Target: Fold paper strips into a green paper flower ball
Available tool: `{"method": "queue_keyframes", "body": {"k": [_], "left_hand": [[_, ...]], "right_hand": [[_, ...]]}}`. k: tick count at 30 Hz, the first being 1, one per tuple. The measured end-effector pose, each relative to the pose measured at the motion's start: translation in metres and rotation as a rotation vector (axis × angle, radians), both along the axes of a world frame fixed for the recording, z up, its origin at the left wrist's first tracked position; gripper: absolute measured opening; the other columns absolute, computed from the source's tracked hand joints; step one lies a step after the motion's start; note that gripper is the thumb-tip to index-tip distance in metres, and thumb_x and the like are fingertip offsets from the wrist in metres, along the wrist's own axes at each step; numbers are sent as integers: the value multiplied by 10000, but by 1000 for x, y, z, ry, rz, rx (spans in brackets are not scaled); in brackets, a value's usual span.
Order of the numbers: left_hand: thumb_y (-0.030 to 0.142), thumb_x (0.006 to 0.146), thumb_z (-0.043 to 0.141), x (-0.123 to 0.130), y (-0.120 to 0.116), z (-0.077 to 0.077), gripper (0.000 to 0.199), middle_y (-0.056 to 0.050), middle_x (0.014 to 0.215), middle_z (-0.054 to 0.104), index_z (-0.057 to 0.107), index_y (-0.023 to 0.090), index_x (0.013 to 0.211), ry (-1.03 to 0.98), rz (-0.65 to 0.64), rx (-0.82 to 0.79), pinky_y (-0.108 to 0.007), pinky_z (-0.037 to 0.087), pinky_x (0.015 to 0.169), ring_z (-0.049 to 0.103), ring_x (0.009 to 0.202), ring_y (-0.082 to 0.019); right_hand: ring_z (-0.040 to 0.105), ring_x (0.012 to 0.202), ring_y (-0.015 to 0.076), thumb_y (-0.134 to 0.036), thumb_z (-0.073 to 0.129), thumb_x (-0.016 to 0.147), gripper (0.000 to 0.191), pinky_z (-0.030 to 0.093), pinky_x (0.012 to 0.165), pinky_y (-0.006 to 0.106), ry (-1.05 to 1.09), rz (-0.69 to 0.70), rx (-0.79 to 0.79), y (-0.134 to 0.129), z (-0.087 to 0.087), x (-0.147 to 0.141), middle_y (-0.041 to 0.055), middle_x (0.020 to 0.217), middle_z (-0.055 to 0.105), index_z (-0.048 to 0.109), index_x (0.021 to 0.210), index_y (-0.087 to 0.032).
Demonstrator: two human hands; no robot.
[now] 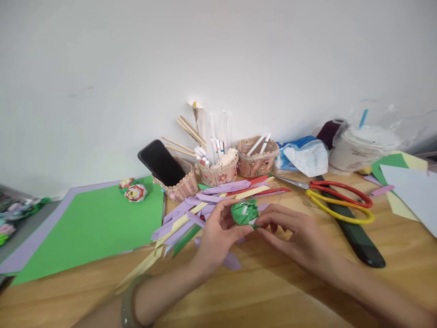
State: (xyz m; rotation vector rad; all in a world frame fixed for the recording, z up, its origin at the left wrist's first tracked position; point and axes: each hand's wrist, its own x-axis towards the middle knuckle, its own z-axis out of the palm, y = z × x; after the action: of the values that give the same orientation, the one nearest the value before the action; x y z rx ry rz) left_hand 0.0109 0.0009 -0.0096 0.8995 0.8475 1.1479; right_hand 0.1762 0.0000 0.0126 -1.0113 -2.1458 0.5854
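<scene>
Both hands (254,232) pinch green paper flower (245,212) over cluttered wooden table (259,296).

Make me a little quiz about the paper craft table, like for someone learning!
1. True or false: both hands hold the green folded paper piece.
2. Which thing lies right of the hands on the wooden table? A) red and yellow scissors B) a stapler C) a ruler
3. Fill in: the black phone leans on a popsicle-stick ____.

Key
1. True, the fingers of both pinch it.
2. A
3. basket
</scene>
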Motion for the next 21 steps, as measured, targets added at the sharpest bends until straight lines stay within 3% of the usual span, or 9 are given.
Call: {"method": "queue_keyframes", "body": {"k": [6,15,21], "left_hand": [[153,581,743,1,-1,2,422,-14,921,628,536,197,946,10,-19,-27,-300,453,762,577,868,-163],[164,593,738,1,-2,5,412,-11,896,625,522,183,943,25,10,-54,-285,456,723,575,810,-142],[163,554,764,3,-2,-1,433,-8,877,631,503,190,898,41,38,-59,-300,451,735,587,821,-161]], "right_hand": [[588,644,118,-64,489,771,176,499,565,221,-3,-35,165,-1,-5,0,52,763,638,620,798,-179],[606,611,118,-72,488,769,175,512,543,217,-50,-72,240,-1,-1,-2,48,739,655,617,797,-187],[630,628,147,-82,490,795,158,509,559,246,-223,-191,472,-5,-9,-2,46,715,674,601,817,-193]]}}
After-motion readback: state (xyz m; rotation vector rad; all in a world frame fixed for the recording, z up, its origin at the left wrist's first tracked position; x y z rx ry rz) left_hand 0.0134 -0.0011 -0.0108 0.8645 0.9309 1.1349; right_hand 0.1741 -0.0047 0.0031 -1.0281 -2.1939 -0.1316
